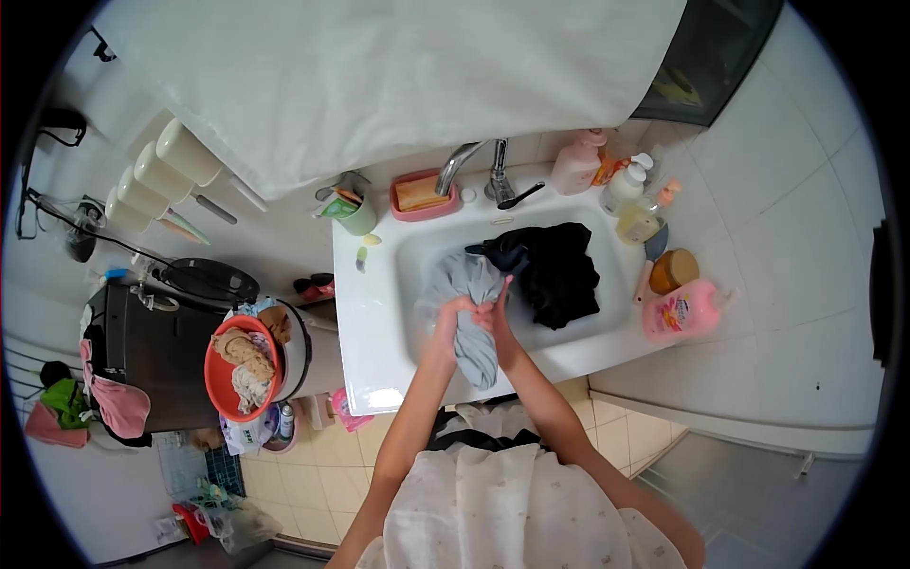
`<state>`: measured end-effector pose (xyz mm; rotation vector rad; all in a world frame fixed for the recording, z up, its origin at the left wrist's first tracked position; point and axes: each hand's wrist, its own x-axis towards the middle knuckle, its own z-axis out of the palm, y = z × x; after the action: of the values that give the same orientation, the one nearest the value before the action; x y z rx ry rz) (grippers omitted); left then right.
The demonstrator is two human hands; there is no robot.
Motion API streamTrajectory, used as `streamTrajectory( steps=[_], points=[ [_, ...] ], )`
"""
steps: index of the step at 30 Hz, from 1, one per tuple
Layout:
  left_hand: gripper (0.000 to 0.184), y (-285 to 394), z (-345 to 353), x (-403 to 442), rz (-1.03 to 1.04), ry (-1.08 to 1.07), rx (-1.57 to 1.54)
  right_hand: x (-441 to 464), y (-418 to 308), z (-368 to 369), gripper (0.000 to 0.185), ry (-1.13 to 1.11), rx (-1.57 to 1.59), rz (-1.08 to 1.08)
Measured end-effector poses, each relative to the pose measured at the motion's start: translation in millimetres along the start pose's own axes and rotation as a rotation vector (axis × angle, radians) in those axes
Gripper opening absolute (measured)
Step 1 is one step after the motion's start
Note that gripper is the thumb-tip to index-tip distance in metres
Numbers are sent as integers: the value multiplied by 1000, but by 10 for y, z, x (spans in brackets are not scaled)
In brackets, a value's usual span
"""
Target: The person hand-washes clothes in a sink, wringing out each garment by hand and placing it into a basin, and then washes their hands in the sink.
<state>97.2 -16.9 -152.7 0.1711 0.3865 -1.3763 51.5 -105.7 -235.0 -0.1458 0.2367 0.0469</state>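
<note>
Both my hands grip a wet, light grey-blue garment (474, 341) over the left part of the white sink (616, 284). My left hand (451, 319) is closed around its left side. On the right side, my right hand (499, 309) is closed on the same cloth, close to the left one. The garment is bunched and twisted, and its lower end hangs toward the sink's front edge. A black garment (559, 275) lies crumpled in the basin just right of my hands. Behind them stands a chrome faucet (460, 171).
A pink soap dish (408, 197) and a green cup (358, 218) stand on the back left rim. Several bottles, including a pink detergent bottle (681, 311), line the right side. Left of the sink is an orange-red basin (213, 370) holding clothes. A white cloth (398, 76) hangs above.
</note>
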Motion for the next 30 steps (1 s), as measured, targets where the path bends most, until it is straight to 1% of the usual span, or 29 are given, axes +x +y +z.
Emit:
streamTrajectory(
  steps=[1, 4, 5, 6, 8, 9, 10, 11, 12, 13, 14, 15, 16, 17, 18, 19, 20, 21, 22, 23, 24, 25, 26, 27, 28, 30],
  points=[
    [10, -10, -96, -41, -30, -91, -23, 50, -28, 118, 51, 65, -28, -35],
    [9, -18, -351, -206, -47, -108, 21, 182, -94, 402, 48, 264, -102, -146],
    [15, -5, -441, -257, -75, -96, 150, 183, -156, 455, 41, 234, -101, 6],
    [15, -20, -463, -306, -75, -97, 151, 230, -160, 387, 41, 233, -101, 5],
    [9, -42, -464, -380, -56, 171, 540, 357, -139, 166, 40, 172, -352, 90],
    [9, -13, -445, -399, -58, 167, 545, 354, -113, 168, 40, 306, -434, 94],
    [15, 22, -420, -412, -56, 250, 781, 389, -72, 106, 40, 306, -436, 87],
    [21, 34, -402, -421, -52, 332, 1016, 433, -22, 36, 40, 409, -609, 26],
    [21, 10, -421, -396, -55, 328, 1018, 474, 28, -56, 40, 513, -782, -36],
    [30, -42, -452, -342, 97, 503, 1335, 487, 81, -98, 40, 516, -782, -38],
    [40, -85, -484, -296, 265, 683, 1644, 509, 132, -135, 41, 608, -1020, -150],
    [40, -114, -491, -274, 269, 680, 1644, 505, 159, -65, 42, 696, -1257, -267],
    [46, -144, -497, -256, 260, 730, 1744, 488, 162, 1, 42, 695, -1260, -270],
    [52, -175, -508, -244, 252, 782, 1841, 453, 155, 59, 44, 726, -1416, -293],
    [52, -181, -595, -205, 257, 781, 1837, 423, 148, 125, 45, 754, -1575, -315],
    [54, -165, -714, -150, 327, 773, 1874, 424, 132, 121, 45, 749, -1580, -315],
    [55, -161, -840, -115, 398, 768, 1909, 407, 110, 111, 41, 750, -1427, -282],
    [55, -159, -881, -133, 404, 776, 1901, 392, 83, 82, 37, 747, -1274, -247],
    [52, -133, -897, -164, 452, 723, 1922, 376, 33, -25, 37, 738, -1281, -244],
    [49, -104, -908, -194, 502, 668, 1943, 333, -32, -137, 30, 591, -960, -217],
    [49, -105, -897, -249, 512, 674, 1938, 287, -83, -220, 24, 444, -643, -184],
    [43, -133, -883, -337, 627, 696, 1975, 228, -113, -219, 24, 437, -650, -178],
    [38, -167, -865, -433, 744, 718, 2011, 171, -141, -217, 23, 449, -503, -149],
    [33, -211, -879, -526, 900, 750, 1964, 126, -161, -209, 22, 459, -355, -120],
    [27, -271, -913, -626, 1055, 779, 1912, 101, -158, -258, 22, 452, -358, -117],
    [15, -429, -1008, -818, 1375, 946, 1671, 79, -162, -408, 32, 402, -278, -149]
  ],
)
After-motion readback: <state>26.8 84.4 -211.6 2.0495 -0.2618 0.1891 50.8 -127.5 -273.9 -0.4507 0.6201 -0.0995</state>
